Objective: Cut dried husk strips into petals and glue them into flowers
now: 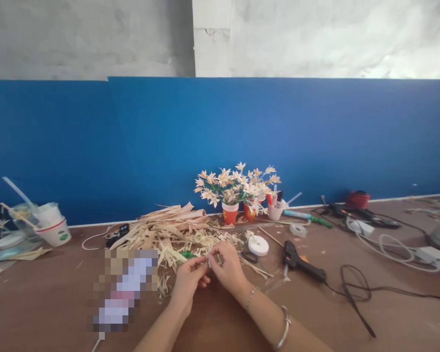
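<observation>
My left hand (189, 283) and my right hand (227, 266) meet over the front of the brown table, fingertips together. Both are closed in a pinch around something small and pale, too small to name. Just behind them lies a heap of dry, straw-coloured husk strips (168, 230). A bit of green (188, 254) shows by my left fingertips. Beyond my right hand sits a round white lid-like piece (258, 246), with dark-handled scissors (251, 257) partly hidden beside it. Pale husk flowers (238, 183) stand in red paper cups (230, 213) at the back.
A black glue gun (302, 264) lies on the right, its cord trailing rightward. Clear tape (298, 230) and a cup of pens (275, 210) are behind it. White cables (388, 249) cross the far right. A blurred-out phone-like object (126, 293) and a white cup (55, 232) are left.
</observation>
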The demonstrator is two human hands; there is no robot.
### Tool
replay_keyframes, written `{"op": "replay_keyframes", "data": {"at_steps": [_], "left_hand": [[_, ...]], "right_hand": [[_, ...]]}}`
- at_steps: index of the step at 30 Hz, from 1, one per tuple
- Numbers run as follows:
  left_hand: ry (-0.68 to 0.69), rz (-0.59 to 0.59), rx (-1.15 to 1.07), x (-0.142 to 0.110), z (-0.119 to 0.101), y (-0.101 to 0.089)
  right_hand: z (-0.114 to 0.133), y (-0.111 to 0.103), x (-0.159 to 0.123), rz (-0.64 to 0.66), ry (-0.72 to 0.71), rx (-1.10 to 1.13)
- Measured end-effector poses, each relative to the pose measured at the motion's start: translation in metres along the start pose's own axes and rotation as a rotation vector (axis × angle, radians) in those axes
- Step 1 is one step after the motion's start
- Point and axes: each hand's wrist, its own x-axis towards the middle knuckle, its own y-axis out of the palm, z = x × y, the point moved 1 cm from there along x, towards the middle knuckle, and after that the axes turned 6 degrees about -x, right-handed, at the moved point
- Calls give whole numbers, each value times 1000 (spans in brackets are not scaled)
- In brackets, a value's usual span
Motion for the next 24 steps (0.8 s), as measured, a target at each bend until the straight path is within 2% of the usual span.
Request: {"op": "replay_keyframes", "data": {"at_steps": [9, 13, 16, 24], "left_hand": [[28, -6, -42, -2, -5, 1], [77, -12, -53, 0, -8, 0], [64, 4, -58, -1, -9, 0], [37, 7, -17, -6, -13, 2]], "right_hand": [[2, -5, -4, -38, 30, 12], [6, -5, -6, 74, 23, 32], [9, -3, -6, 134, 41, 50], [5, 0, -7, 156, 40, 123]]}}
